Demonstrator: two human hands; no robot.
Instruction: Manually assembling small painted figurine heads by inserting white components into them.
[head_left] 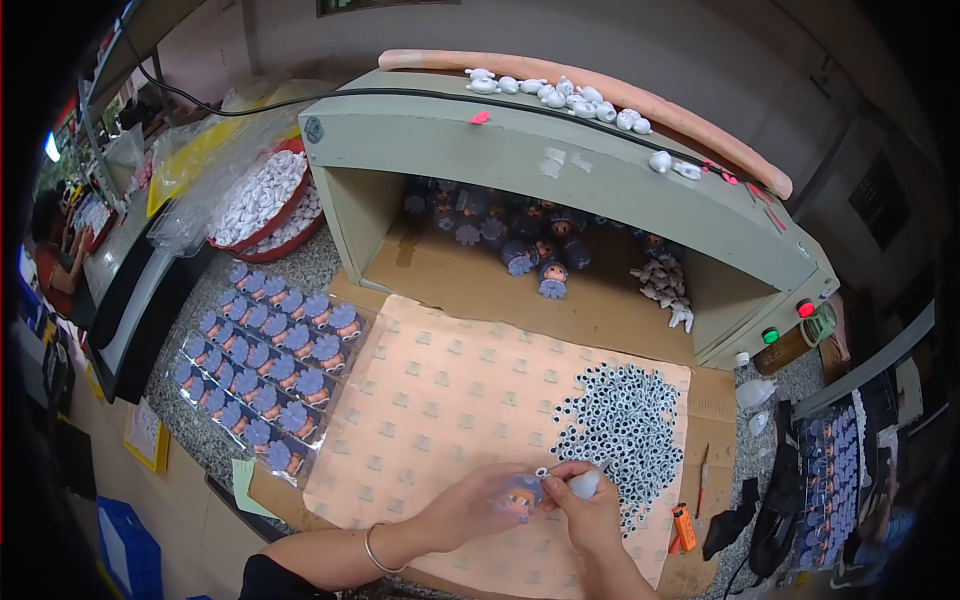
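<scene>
Doll head (520,493): small, blue-capped, lower centre of frame, clamped in the fingers of the left hand (478,507) and held just above the mat (440,400). Risk: the head is small and round and could twist in the grip if pressed from the side.

Tube (584,485): small, pale, pinched in the right hand (590,510), its tip touching or nearly touching the head; which, the view does not settle. Both hands are together, each closed on its own item. Risk: whatever the tip applies could land off-mark, since the contact spot is tiny and partly hidden by fingers.

Eyes (625,425): heap of black-and-white googly pieces on the mat, just beside the right hand. Risk: a wrist brushing the heap would scatter pieces over the mat edge.

Lighter (684,527): orange, right of the heap, near the mat's lower right corner.

Trays (268,365): clear, filled with rows of blue-capped dolls, left of the mat, well apart from the hands.

Box (560,190): open-fronted, grey-green, upper centre, with finished dolls (545,265) inside and white parts along its top.

Basins (265,205): red, upper left, holding white parts under plastic wrap.
</scene>
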